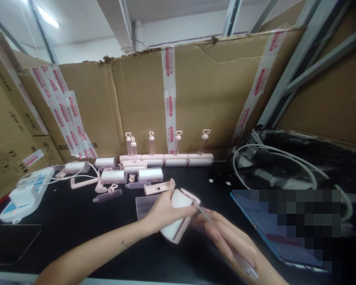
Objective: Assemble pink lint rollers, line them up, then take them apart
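My left hand [166, 211] is closed around a white roll [180, 199] set in a pale pink casing [181, 231], held tilted above the black tabletop. In my right hand [231, 233] is what looks like a screwdriver [204, 211], with a thin metal shaft and a clear handle end. Its tip meets the upper pink end of the casing; the exact contact is blurred. Just beyond my left hand lies a loose pink bracket [159, 187]. A clear plastic cover [144, 204] lies partly behind that hand.
Several pink-and-white rollers [175, 159] line the back, with heart-topped tubes [205, 142] upright on them. Loose white rolls [114, 176] and a clear tube [108, 196] lie left of centre. A power strip [29, 198] sits left, a tablet-like device [273, 237] right. Cardboard [207, 99] walls the back.
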